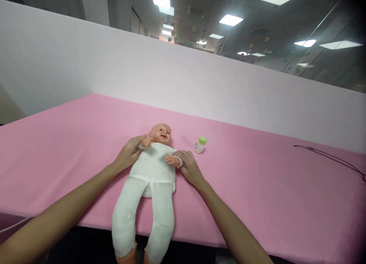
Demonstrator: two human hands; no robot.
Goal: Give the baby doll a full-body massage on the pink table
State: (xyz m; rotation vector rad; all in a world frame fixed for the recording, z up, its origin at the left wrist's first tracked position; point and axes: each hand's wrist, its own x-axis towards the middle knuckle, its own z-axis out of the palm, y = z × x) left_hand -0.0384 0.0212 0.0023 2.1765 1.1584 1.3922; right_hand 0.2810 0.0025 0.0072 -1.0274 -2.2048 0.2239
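Here the pink cloth-covered table (257, 188) spreads wide, open room at three o'clock. Across its near edge lies the plastic baby doll in white cloth clothes (153, 168), legs overhanging; likely light, soft-bodied, best held at the torso. The left hand (128, 153) and right hand (190, 167) flank it, fingers loosely curled against its sides. A small green-capped white bottle (200, 144) lies at two o'clock.

A: What is the doll (153, 168) like?
B: A baby doll in white clothes, bald head, lying face-up on the pink table (257, 188).
A: And its legs?
B: They hang over the near edge.
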